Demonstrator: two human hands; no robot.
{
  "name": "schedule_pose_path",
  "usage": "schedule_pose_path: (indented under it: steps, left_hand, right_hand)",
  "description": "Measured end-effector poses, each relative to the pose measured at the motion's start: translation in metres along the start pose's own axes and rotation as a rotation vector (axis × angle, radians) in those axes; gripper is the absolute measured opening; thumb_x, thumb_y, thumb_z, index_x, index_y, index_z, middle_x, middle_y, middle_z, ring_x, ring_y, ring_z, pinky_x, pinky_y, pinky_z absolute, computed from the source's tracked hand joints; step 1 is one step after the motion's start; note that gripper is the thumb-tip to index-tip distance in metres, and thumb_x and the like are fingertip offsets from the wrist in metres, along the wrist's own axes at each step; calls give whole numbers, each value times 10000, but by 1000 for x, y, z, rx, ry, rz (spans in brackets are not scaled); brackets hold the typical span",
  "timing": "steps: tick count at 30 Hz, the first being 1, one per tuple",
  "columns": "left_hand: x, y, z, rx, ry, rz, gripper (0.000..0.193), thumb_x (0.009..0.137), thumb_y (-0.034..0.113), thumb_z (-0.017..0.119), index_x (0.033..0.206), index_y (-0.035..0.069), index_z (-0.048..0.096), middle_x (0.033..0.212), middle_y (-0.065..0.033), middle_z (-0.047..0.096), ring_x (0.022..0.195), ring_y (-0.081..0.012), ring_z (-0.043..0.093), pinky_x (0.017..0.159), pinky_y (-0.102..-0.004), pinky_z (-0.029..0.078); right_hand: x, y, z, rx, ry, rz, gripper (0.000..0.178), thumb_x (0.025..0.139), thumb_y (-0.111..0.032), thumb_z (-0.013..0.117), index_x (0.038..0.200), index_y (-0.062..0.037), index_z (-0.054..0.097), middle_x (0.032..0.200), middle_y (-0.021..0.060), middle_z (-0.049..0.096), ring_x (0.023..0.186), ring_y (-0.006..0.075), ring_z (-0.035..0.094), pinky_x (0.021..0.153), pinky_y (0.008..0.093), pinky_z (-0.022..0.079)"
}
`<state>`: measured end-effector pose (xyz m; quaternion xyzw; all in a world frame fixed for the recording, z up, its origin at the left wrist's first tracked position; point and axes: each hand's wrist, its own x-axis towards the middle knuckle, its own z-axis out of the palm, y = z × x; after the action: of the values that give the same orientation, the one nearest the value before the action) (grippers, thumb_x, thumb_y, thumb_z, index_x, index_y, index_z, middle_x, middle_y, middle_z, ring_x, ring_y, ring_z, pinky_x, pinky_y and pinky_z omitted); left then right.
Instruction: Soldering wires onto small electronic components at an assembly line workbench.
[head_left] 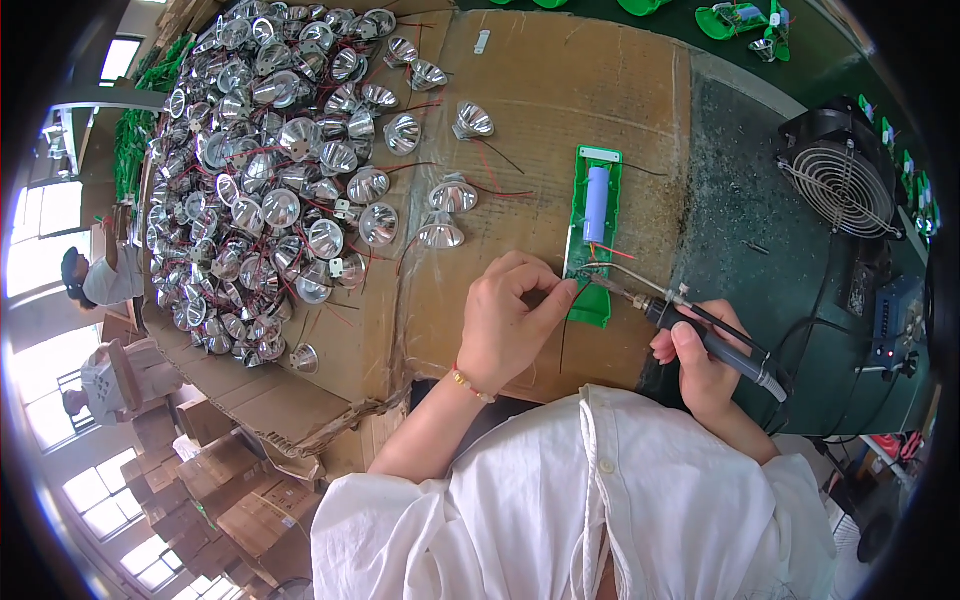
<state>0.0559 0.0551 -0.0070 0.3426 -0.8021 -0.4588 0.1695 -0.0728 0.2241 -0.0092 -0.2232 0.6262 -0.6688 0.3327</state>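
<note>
A soldering iron (715, 345) with a curved metal solder guide is in my right hand (708, 365), its fingers closed around the dark handle. Its tip meets the lower part of a green plastic housing half (592, 312) lying on the cardboard. Inside that housing sits a lilac cylindrical battery (596, 205), with a short red wire (615, 251) below it. My left hand (515, 310) is pinched at the housing's left edge beside the tip, on what looks like a thin black wire (563, 345). The fingertips partly hide the joint there.
A large heap of silver reflector cups (280, 205) with red and black wires fills the left. A fan (840, 185) with a round grille stands at right, above a blue soldering station (898, 325). More green housings (730, 20) lie along the far edge. Stacked cartons (265, 515) stand lower left; two people are beyond.
</note>
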Motion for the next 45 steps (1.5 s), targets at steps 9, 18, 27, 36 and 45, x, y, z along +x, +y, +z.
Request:
schedule_pose_path:
  steps: [9,18,27,36,45]
  left_hand:
    - [1,1,-1,-14,0,-23,132,720,113,671,671,2,622,710,-73,570,589,-169,532,513,-268,434]
    - [-2,4,-1,14,62,36,99,692,88,684,702,26,607,722,-72,556,575,-186,528,490,-281,431]
    - [-15,7,-10,513,104,497,185,648,140,707,796,92,606,792,-33,528,699,-210,506,598,-319,396]
    - [-17,4,-4,287,72,257,113,661,119,707,719,66,627,756,-46,525,679,-223,508,588,-329,419]
    - [-13,3,-3,-217,-10,-84,79,706,91,696,740,27,663,804,-78,561,722,-193,539,611,-282,458]
  right_hand:
    - [-6,-3,-11,7,57,-102,212,832,-119,575,932,40,476,690,133,603,557,136,579,526,248,505]
    - [-6,-1,-12,22,67,-61,213,830,-121,577,926,42,478,699,133,605,564,132,579,541,249,511]
    - [-5,-3,-12,20,46,-76,207,827,-118,581,914,42,484,698,127,606,579,126,585,550,249,516]
    - [-8,-4,-12,15,47,-65,199,825,-111,577,906,46,485,689,123,605,584,125,588,550,248,516]
    - [-8,-8,-12,-74,-22,-113,167,814,-82,580,879,49,499,683,122,605,580,130,596,539,246,508]
